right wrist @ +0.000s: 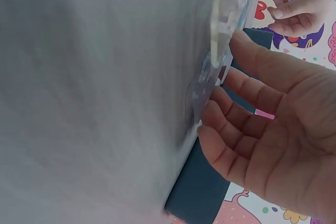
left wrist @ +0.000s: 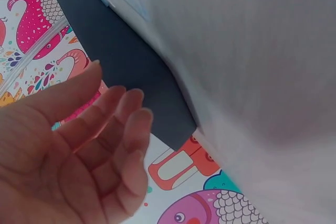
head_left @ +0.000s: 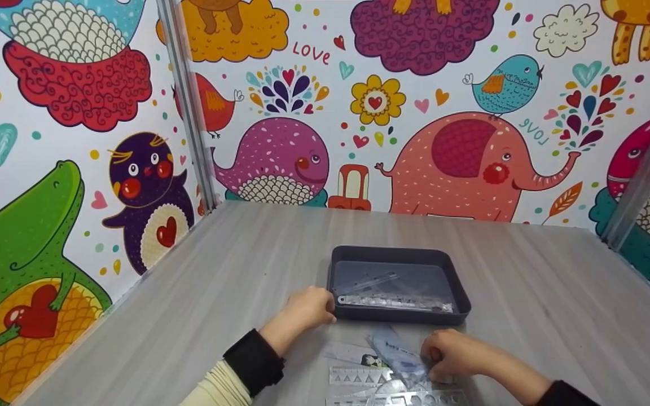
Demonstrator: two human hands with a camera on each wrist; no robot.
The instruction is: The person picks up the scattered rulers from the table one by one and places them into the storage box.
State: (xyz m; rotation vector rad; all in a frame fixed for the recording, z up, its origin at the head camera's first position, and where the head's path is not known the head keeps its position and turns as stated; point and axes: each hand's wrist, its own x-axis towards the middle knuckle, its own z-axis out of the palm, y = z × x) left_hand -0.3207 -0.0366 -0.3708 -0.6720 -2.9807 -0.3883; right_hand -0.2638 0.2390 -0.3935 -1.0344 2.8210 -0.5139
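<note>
A dark grey tray point(head_left: 398, 317) sits mid-table with clear plastic rulers point(head_left: 395, 302) lying in it. My left hand point(head_left: 308, 307) is at the tray's near left corner, fingers loosely bent and holding nothing; in the left wrist view that hand point(left wrist: 79, 145) hovers beside the tray's dark wall point(left wrist: 131, 72). My right hand point(head_left: 452, 352) rests on a pile of clear stencils and rulers point(head_left: 381, 373) on the table in front of the tray. In the right wrist view its fingertips point(right wrist: 210, 106) and thumb touch the clear plastic point(right wrist: 228, 19), fingers only slightly bent.
The grey wood-grain table point(head_left: 528, 282) is boxed in by cartoon-printed wall panels point(head_left: 460, 158) at the back and both sides, joined by metal corner posts point(head_left: 189, 107). Bare tabletop lies left and right of the tray.
</note>
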